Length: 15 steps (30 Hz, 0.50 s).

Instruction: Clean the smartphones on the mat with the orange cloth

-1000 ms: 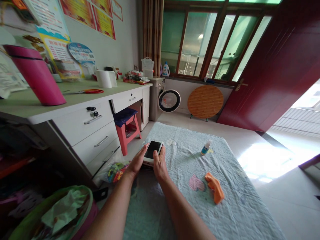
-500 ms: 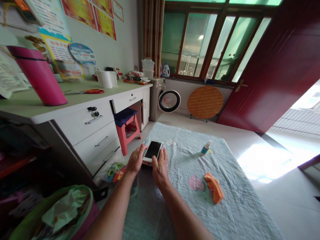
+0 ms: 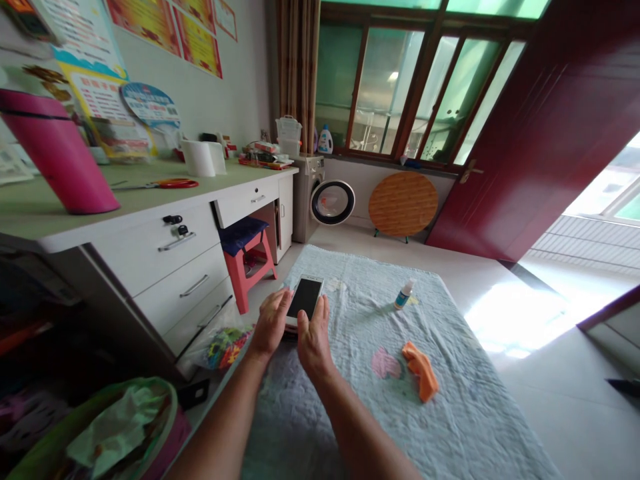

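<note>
A white smartphone (image 3: 306,298) with a dark screen lies face up between my two hands, above the near left part of the cloth. My left hand (image 3: 273,319) grips its left edge. Along its right edge and lower corner press the thumb and fingers of my right hand (image 3: 315,337). Something pinkish and dark shows under the phone's near end, but I cannot make out what it is. To the right on the light blue cloth (image 3: 360,420) stand a small spray bottle (image 3: 403,295) and, closer to me, a crumpled orange cloth (image 3: 421,372).
At left is a white desk (image 3: 150,257) bearing a pink tumbler (image 3: 63,157), scissors (image 3: 170,183) and a paper roll (image 3: 197,159). Below are a red stool (image 3: 249,263), a bag of colourful pieces (image 3: 225,343) and a waste bin (image 3: 173,427). A washing machine (image 3: 306,200) has its door open.
The whole view has shifted slightly, so the room's things appear farther left. Both hands still hold the phone, and its screen now faces me a little more.
</note>
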### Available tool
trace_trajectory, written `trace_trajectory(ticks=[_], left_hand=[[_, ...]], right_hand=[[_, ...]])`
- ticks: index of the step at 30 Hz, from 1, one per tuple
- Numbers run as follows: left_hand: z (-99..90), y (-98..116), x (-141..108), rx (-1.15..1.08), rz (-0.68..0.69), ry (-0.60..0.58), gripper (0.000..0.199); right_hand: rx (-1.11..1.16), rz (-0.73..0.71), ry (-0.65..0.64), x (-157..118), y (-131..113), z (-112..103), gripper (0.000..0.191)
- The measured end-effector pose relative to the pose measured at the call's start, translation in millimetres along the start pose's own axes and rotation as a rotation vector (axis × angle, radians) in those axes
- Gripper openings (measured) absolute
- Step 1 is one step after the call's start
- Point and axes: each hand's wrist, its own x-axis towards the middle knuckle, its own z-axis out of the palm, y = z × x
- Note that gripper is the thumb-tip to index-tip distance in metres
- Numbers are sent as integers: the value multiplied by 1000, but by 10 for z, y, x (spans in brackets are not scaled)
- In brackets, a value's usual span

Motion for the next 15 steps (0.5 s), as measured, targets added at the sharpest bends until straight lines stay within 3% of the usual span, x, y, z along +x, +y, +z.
trace_trajectory(ticks=[5, 10, 15], left_hand=[[83, 170, -158, 75, 68, 10, 58], [231, 371, -372, -4, 167, -71, 54], [536, 479, -561, -345, -38, -342, 59]], right_hand=[[177, 71, 55, 0, -116, -182, 64], [329, 117, 31, -97, -134, -601, 62], [260, 190, -20, -225, 26, -1083, 60]])
